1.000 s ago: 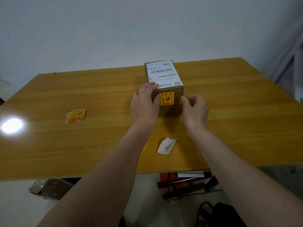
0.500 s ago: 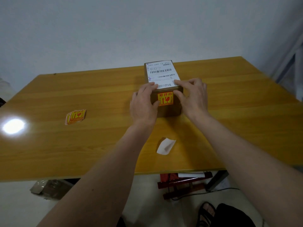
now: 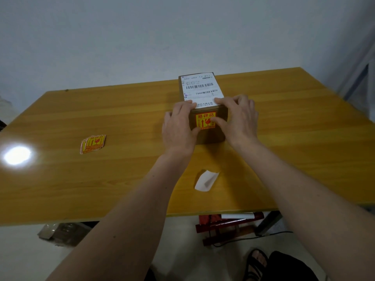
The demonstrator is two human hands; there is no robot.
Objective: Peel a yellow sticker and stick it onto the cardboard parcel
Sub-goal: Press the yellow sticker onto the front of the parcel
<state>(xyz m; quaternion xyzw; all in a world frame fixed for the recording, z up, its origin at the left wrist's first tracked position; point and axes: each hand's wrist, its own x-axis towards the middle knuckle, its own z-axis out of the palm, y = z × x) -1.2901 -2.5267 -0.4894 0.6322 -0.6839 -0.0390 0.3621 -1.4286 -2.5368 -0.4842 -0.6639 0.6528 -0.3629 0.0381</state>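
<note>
The brown cardboard parcel [image 3: 211, 136] stands mid-table with a white shipping label on its top. A yellow sticker with red print [image 3: 204, 120] lies flat on the parcel's near face. My left hand [image 3: 178, 128] holds the parcel's left side, fingers on the top edge, thumb at the sticker's lower left corner. My right hand [image 3: 237, 120] grips the right side, fingers on the top edge, thumb pressed on the sticker's right part.
A small stack of yellow stickers [image 3: 93, 144] lies at the table's left. A white peeled backing paper [image 3: 206, 180] lies near the table's front edge [image 3: 121, 219]. A lamp glare spot shows far left. Red items and a cable lie on the floor below.
My right hand rose from the parcel's lower right corner to its top right edge, and its thumb came onto the sticker. My left hand stayed on the left side.
</note>
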